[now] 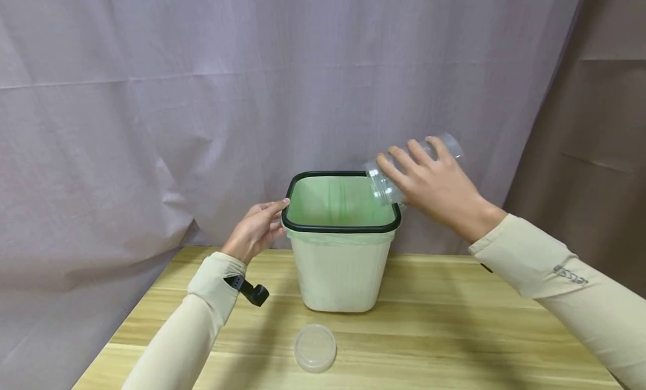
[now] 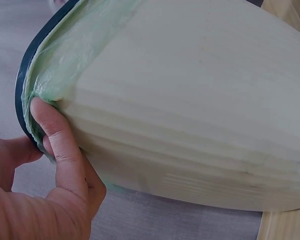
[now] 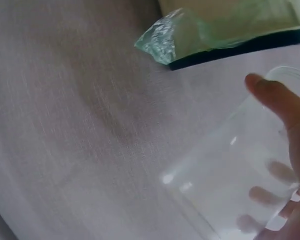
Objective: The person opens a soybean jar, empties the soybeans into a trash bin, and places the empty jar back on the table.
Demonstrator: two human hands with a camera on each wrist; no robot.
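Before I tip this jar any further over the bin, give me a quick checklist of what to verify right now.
1. Right hand grips the clear jar: ok.
2. Jar lid off: ok, the lid lies on the table in front of the bin.
3. Jar mouth above the bin opening: ok, tilted down over its right rim.
4. Left hand steadies the bin rim: ok.
5. Green liner in place: ok.
6. Jar contents: cannot tell, it looks empty.
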